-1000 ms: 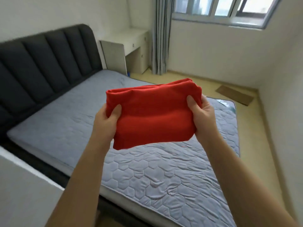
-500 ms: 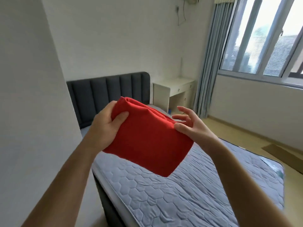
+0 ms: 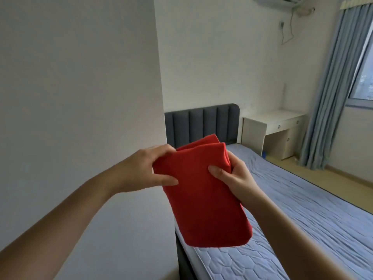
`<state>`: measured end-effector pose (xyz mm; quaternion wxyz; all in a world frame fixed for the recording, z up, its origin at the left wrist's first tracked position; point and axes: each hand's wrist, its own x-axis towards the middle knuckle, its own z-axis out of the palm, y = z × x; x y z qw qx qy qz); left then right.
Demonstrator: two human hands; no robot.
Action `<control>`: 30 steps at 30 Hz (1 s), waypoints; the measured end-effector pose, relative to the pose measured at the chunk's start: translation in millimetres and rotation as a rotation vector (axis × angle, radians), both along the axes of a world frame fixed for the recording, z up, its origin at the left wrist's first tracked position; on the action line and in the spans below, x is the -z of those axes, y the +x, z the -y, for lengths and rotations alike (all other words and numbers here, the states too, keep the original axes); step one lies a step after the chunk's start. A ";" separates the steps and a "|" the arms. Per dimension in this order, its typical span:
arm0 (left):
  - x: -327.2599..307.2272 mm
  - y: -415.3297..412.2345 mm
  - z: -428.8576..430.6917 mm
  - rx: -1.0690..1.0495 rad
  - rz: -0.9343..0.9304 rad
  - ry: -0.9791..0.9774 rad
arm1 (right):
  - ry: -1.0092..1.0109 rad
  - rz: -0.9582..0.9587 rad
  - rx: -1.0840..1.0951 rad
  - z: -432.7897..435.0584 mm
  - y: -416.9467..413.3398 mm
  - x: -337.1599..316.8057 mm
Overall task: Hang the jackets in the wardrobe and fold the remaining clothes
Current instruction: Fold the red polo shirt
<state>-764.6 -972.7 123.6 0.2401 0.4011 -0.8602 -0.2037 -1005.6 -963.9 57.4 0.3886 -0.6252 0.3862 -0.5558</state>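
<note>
A small bedroom fills my view. A tall plain white panel (image 3: 80, 98) takes up the whole left half, and I cannot tell whether it is a wall or the side of a cupboard. Past its edge stands a bed with a dark grey padded headboard (image 3: 201, 122) and a blue-grey quilted mattress cover (image 3: 302, 219). Just beside the headboard is a cream desk with drawers (image 3: 272, 122). Long blue-grey curtains (image 3: 333, 87) hang beside it next to the window (image 3: 363, 77). A white air-conditioning unit (image 3: 276, 0) sits at the top of the back wall, with a thin cable (image 3: 288, 31) dangling under it. A strip of pale wooden floor (image 3: 343, 184) shows along the far side of the bed.

In the middle of my view both bare arms reach forward and hold a folded red knitted garment (image 3: 203, 199) in the air. It is above the near corner of the mattress and close to the panel's edge, clear of both. It hangs lengthwise, with two folded layers showing at its top edge.

My left hand (image 3: 141, 170) grips the upper left side, thumb pressed flat on the front face and fingers curled over the top corner. My right hand (image 3: 234, 176) pinches the upper right edge, thumb on the front and fingers wrapped behind the fabric.
</note>
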 end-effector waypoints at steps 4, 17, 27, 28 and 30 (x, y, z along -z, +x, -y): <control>-9.9 16.8 5.0 -0.059 0.049 0.103 | -0.072 -0.043 0.036 4.9 10.2 -8.2; -12.7 6.8 18.2 0.040 0.179 0.238 | -0.177 -0.064 0.051 14.8 -16.1 -22.2; 14.4 -23.3 22.2 -0.123 -0.712 0.293 | 0.017 0.171 0.107 32.1 -4.7 -10.2; 27.6 -32.6 20.4 -0.112 -0.766 0.364 | 0.043 0.215 0.096 33.3 -1.3 -9.4; 51.7 -48.7 12.3 -0.135 -0.734 0.466 | 0.067 0.275 0.078 36.6 3.1 -9.5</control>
